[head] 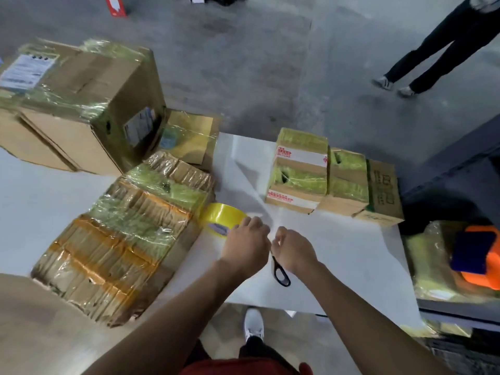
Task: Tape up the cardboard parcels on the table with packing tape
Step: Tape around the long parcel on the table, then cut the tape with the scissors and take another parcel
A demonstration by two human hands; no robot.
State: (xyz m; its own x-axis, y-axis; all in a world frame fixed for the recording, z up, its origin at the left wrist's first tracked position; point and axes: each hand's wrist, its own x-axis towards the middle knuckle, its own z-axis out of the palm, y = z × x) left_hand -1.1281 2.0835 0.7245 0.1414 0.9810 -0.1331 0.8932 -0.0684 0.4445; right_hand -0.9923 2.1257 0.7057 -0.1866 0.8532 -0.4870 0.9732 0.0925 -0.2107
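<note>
Preparation for a cut, centre of frame

The left hand (244, 244) curls on the yellow packing tape roll (223, 219), just beside the flat taped parcel (121, 239) at lower left, probably to keep a strip tight. The right hand (293, 251), fingers closed, grips black-handled scissors (281, 273) above the white counter (351, 253).
</note>
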